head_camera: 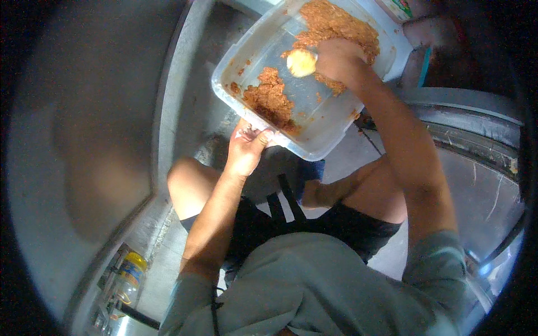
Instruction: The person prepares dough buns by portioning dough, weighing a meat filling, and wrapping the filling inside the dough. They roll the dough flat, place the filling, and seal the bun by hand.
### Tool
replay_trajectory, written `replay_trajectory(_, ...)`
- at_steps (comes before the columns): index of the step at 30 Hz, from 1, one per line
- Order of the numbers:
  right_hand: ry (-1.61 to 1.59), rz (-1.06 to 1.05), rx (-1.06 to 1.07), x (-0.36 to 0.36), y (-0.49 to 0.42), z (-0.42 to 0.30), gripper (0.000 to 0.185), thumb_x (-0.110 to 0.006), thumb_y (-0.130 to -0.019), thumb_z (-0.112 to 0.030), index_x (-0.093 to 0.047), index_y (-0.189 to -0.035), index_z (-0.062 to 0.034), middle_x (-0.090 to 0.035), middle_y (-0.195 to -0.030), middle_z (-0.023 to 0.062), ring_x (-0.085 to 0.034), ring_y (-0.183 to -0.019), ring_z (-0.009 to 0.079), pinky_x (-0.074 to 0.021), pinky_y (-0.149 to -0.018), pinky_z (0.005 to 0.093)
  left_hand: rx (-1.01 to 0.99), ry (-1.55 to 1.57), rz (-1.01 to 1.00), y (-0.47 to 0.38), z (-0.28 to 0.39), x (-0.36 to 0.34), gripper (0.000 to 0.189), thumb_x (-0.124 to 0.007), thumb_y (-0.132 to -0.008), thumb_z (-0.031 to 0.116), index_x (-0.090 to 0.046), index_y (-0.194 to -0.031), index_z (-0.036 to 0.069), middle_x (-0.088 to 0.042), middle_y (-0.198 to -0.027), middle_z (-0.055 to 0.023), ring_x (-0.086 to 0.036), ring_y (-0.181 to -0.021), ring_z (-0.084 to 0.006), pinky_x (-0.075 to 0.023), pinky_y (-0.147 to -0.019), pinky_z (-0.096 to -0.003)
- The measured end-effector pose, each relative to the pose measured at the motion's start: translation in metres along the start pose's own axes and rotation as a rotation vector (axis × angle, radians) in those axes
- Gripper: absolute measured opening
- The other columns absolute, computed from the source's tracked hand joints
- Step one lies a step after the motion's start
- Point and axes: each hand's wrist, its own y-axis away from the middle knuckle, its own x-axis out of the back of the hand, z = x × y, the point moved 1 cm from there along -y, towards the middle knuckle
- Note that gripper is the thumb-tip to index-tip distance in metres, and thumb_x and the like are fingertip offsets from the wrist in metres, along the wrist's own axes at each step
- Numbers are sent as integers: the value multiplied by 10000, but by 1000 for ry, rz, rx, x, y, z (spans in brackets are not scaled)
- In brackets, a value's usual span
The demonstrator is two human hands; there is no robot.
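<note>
A translucent plastic tub [309,153] tilts before me, with my left hand [246,149] gripping its near rim, thumb on top. Crumbly orange-brown paste lies in two main masses inside: a large far mound [336,21] and a smaller near mound [269,98]. My right hand [340,59] reaches into the tub beside the far mound. Its fingers are closed around a pale yellow, rounded object [301,63], whose exact kind I cannot tell. Part of that object and the fingertips are hidden by the hand. Smears of paste cling to the tub's walls.
A clear plastic bottle with a yellow cap [131,275] stands low at the left. A raised grey edge [172,84] runs along the left side. To the right is a scuffed metal panel [475,180]. Part of a printed package [397,8] shows at top right.
</note>
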Motion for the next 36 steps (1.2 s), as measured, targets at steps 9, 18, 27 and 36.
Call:
replay_trajectory(9, -895, -135, -375, -122, -26, -27, 269, -636, -883, -226, -754, -1014, -23, -734, -1046, 194, -712, -936, 358, -543, -831, 456, 2, -28, -3, -5, -4, 3, 332, -682, -961, 84, -559, -1266, 38, -675, -1114, -62, -671, -995, -190, -600, -849, -337)
replay_trajectory(18, -110, 261, -165, -68, 30, -68, 239, -594, -947, -191, -731, -1130, -121, -702, -969, 70, -681, -825, 308, -558, -705, 434, 44, 13, -62, -6, -3, 3, 338, -693, -960, 103, -549, -1260, 50, -667, -1100, -65, -675, -999, -199, -620, -851, -375)
replay_trajectory(27, -58, 109, -280, -20, -11, -59, 257, -600, -834, -113, -760, -1035, -105, -720, -885, 150, -715, -794, 333, -568, -687, 477, 68, 31, -60, -7, -6, 5, 407, -646, -980, 57, -482, -1351, 31, -646, -1197, -111, -670, -1054, -230, -610, -892, -394)
replay_trajectory(36, -348, -333, -267, -40, -9, -15, 263, -639, -831, -250, -767, -895, -30, -738, -924, 183, -725, -864, 344, -566, -771, 464, 96, 26, -82, -8, -8, 9, 481, -664, -971, 47, -447, -1399, 21, -626, -1260, -94, -637, -1127, -214, -580, -924, -361)
